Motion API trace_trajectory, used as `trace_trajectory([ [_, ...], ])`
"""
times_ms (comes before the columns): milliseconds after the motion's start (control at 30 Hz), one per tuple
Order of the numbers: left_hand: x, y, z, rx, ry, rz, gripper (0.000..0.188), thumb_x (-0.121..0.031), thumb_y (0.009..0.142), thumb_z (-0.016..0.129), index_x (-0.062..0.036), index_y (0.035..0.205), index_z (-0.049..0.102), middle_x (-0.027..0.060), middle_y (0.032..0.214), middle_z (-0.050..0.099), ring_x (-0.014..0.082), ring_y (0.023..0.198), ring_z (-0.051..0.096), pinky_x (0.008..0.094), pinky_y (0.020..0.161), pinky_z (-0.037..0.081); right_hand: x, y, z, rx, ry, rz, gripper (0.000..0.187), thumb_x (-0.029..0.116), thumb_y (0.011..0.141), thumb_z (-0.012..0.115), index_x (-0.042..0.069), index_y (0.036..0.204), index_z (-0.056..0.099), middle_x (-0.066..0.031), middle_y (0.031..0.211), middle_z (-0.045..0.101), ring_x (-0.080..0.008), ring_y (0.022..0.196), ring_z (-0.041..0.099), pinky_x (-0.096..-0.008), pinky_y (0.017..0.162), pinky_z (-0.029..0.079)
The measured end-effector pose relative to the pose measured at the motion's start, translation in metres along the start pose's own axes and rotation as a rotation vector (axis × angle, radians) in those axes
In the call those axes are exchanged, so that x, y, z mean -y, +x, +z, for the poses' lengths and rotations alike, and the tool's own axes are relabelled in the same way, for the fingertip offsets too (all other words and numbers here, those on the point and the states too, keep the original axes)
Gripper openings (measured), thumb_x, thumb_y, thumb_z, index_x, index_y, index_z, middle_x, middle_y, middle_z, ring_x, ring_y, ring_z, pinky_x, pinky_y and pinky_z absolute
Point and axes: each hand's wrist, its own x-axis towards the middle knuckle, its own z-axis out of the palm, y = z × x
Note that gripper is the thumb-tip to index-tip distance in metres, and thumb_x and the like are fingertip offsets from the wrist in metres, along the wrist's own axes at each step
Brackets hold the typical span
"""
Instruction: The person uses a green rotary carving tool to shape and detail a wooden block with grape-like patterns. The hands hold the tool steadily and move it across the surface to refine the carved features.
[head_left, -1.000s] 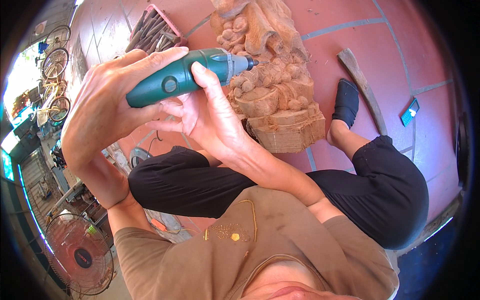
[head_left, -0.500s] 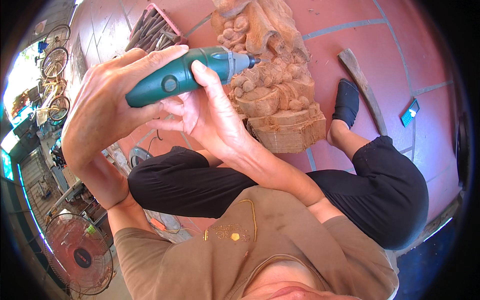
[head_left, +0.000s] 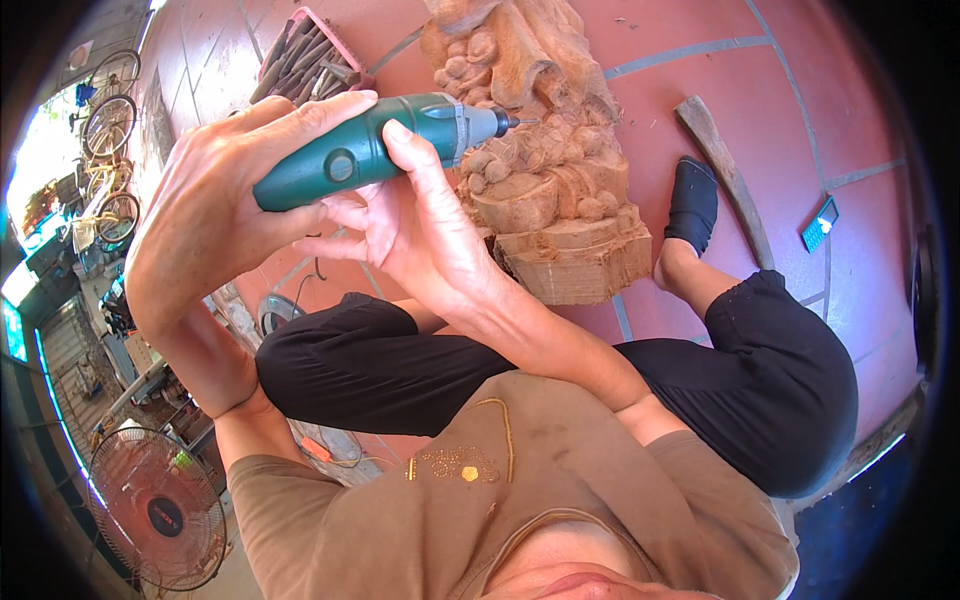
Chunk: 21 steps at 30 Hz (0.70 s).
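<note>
A green rotary tool (head_left: 365, 155) with a grey collar and a thin bit at its tip is held up between both hands. My left hand (head_left: 215, 175) wraps the rear and top of its body, fingers closed round it. Lower down, my right hand (head_left: 425, 225) grips the front part, its thumb pressed along the near side and the other fingers partly hidden below. The bit points right, over a carved wood block (head_left: 555, 200) with rounded, fruit-like shapes; whether the bit touches the wood, I cannot tell. The carving stands on the red tiled floor (head_left: 700, 90).
A pink basket (head_left: 340, 40) full of chisel-like tools sits at the far left. Right of the carving lie a curved wooden stick (head_left: 725, 165) and a small teal rectangular object (head_left: 819, 225), near my foot in a black sock (head_left: 692, 205). A fan (head_left: 160, 508) stands lower left.
</note>
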Motion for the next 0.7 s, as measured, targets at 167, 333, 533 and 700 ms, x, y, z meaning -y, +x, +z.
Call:
trace_trajectory([
  [167,0.0042,0.0071,0.0060,0.001,-0.010,0.041,0.072,-0.027,0.071,0.084,-0.0131,0.138,0.062,0.0112,0.093,0.067,0.0289,0.079,0.067,0.0381,0.072,0.053,0.0043,-0.0005,-0.0056,-0.010,-0.017,-0.024,0.055,0.056,0.098,0.059,0.016,0.134,0.051,-0.0013,0.127,0.064,-0.0217,0.120,0.062,-0.0497,0.100,0.051],
  [333,0.0003,-0.0008,0.0018,-0.009,-0.003,-0.012,0.072,-0.028,0.071,0.084,-0.0131,0.138,0.062,0.0113,0.093,0.067,0.0290,0.079,0.067,0.0388,0.072,0.053,-0.0028,0.0031,-0.0087,0.044,-0.033,-0.005,0.059,0.056,0.099,0.056,0.018,0.143,0.046,-0.0053,0.142,0.055,-0.0313,0.133,0.053,-0.0653,0.105,0.045],
  [533,0.0043,0.0021,0.0046,0.002,-0.001,-0.008,0.072,-0.027,0.071,0.084,-0.0137,0.138,0.062,0.0114,0.093,0.067,0.0293,0.079,0.067,0.0390,0.073,0.053,-0.0010,0.0044,-0.0117,0.032,-0.046,-0.021,0.059,0.056,0.099,0.057,0.019,0.143,0.046,-0.0050,0.141,0.056,-0.0324,0.133,0.053,-0.0658,0.104,0.046],
  [700,0.0052,0.0011,0.0047,0.003,-0.002,-0.001,0.072,-0.025,0.071,0.083,-0.0138,0.139,0.062,0.0115,0.094,0.067,0.0296,0.079,0.067,0.0393,0.073,0.053,-0.0002,0.0042,-0.0104,0.031,-0.050,-0.017,0.059,0.056,0.099,0.058,0.019,0.143,0.046,-0.0049,0.141,0.056,-0.0330,0.133,0.053,-0.0658,0.104,0.046],
])
